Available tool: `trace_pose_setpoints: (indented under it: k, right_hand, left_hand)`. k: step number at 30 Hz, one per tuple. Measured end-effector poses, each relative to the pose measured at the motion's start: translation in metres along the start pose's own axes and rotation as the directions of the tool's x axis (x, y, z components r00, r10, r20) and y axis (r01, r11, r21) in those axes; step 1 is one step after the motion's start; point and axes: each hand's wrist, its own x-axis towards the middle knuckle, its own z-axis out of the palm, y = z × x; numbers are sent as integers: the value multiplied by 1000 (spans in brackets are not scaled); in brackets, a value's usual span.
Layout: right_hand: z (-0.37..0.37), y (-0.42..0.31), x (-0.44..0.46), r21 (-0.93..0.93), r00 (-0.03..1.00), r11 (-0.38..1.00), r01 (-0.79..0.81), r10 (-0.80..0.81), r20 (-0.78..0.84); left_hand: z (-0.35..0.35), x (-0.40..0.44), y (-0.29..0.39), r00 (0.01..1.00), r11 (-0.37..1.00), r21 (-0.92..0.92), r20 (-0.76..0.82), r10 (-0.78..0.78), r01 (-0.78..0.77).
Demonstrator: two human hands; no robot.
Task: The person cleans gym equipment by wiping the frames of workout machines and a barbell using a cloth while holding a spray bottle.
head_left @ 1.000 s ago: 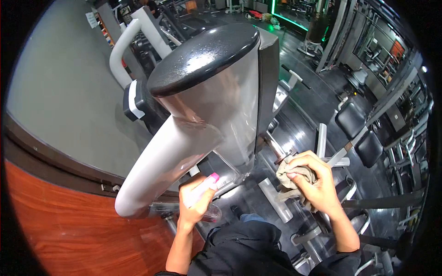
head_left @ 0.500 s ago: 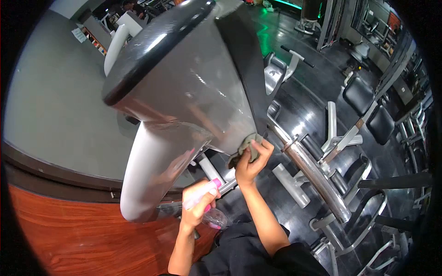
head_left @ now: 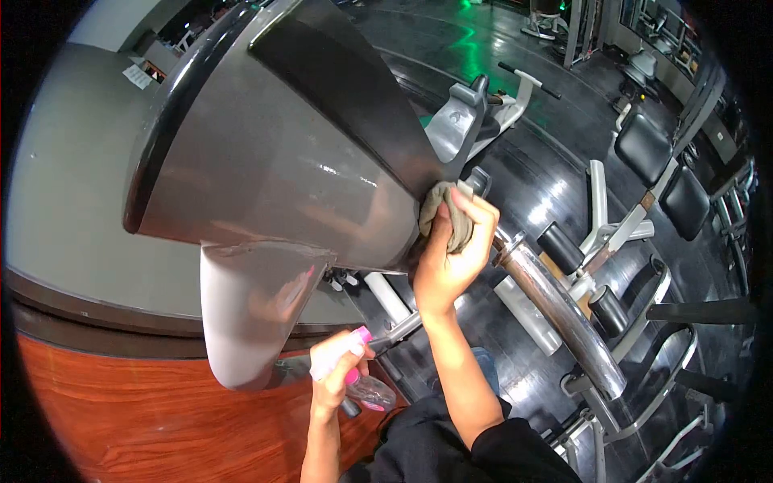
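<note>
A clear spray bottle (head_left: 372,392) with a pink and white head is held in my left hand (head_left: 332,372), low in front of me, below the machine. My right hand (head_left: 455,253) grips a crumpled grey-green cloth (head_left: 444,216) against the lower right edge of a large grey machine housing (head_left: 282,169). The housing has a black glossy rim and a dark side panel. From its underside a light grey tube (head_left: 250,314) extends down at the left.
A chrome bar (head_left: 564,314) slants down just right of my right hand. Padded machines with black seats (head_left: 644,149) stand at the right. Reddish wood (head_left: 161,410) lies at the lower left, below a grey wall panel (head_left: 72,185).
My right hand and the cloth have moved left from the chrome bar onto the housing, then slightly up along its edge. The view has shifted, and the housing appears more tilted.
</note>
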Motion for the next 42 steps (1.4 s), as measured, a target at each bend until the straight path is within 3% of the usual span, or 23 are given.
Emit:
trace_pose_setpoints:
  k: [2, 4, 5, 8, 12, 15, 18, 20, 23, 27, 29, 30, 32, 33, 34, 37, 39, 42]
  right_hand:
    - [-13, 9, -17, -106, 992, 990, -95, 102, 67]
    - [-22, 37, -47, -33, 936, 936, -351, 351, 0]
    - [-30, 51, -61, -94, 913, 909, -407, 408, -8]
    - [-50, 104, -100, -46, 797, 797, -602, 597, -93]
    - [-54, 82, -76, -53, 749, 747, -663, 660, -64]
    - [-35, 40, -66, -65, 866, 864, -498, 500, 0]
    - [-26, 3, -45, -63, 984, 991, -120, 127, 127]
    - [-25, -1, -47, -45, 986, 994, -99, 104, 133]
    - [-39, 26, -69, -54, 974, 996, 69, -56, 221]
    - [-58, 92, -130, -122, 987, 988, -97, 111, 115]
    - [-64, 109, -144, -208, 949, 930, -304, 314, 18]
    - [-63, 106, -143, -209, 950, 930, -302, 313, 19]
    - [-58, 81, -132, -135, 970, 978, -159, 181, 162]
    - [-53, 64, -116, -152, 963, 982, 114, -72, 259]
    - [-47, 53, -106, -128, 934, 967, 222, -173, 312]
    - [-32, 33, -94, -106, 915, 943, 316, -273, 298]
    - [-39, 44, -94, -97, 850, 891, 444, -384, 361]
    - [-63, 95, -115, -141, 846, 903, 406, -312, 433]
  left_hand:
    - [-1, -2, -4, 999, 999, -37, -17, 27, -28]
    - [1, -3, -5, 998, 998, -48, -43, 46, -48]
    - [2, -3, -5, 998, 998, -50, -45, 43, -45]
    - [4, -4, -6, 997, 1000, -20, -70, 19, -20]
    - [7, -7, -9, 997, 998, -46, -78, 28, -32]
    - [10, -7, -11, 996, 998, -36, -85, 40, -44]
    - [10, -10, -13, 995, 999, -23, -94, 40, -42]
    - [9, -11, -14, 995, 999, -15, -92, 45, -47]
    - [7, -13, -16, 994, 999, 7, -97, 54, -53]
    - [5, -15, -17, 992, 998, 5, -108, 64, -64]
    - [4, -16, -19, 990, 999, 18, -127, 53, -51]
    - [4, -17, -20, 991, 999, 16, -129, 42, -40]
    - [6, -16, -21, 991, 1000, 11, -130, 30, -29]
    - [7, -15, -22, 991, 1000, 13, -130, 23, -22]
    - [8, -15, -22, 992, 1000, 16, -129, 14, -12]
    - [12, -15, -17, 991, 1000, 17, -133, 2, 1]
    - [10, -14, -20, 993, 1000, -7, -113, 28, -29]
    - [8, -17, -21, 995, 997, -58, -93, 43, -49]
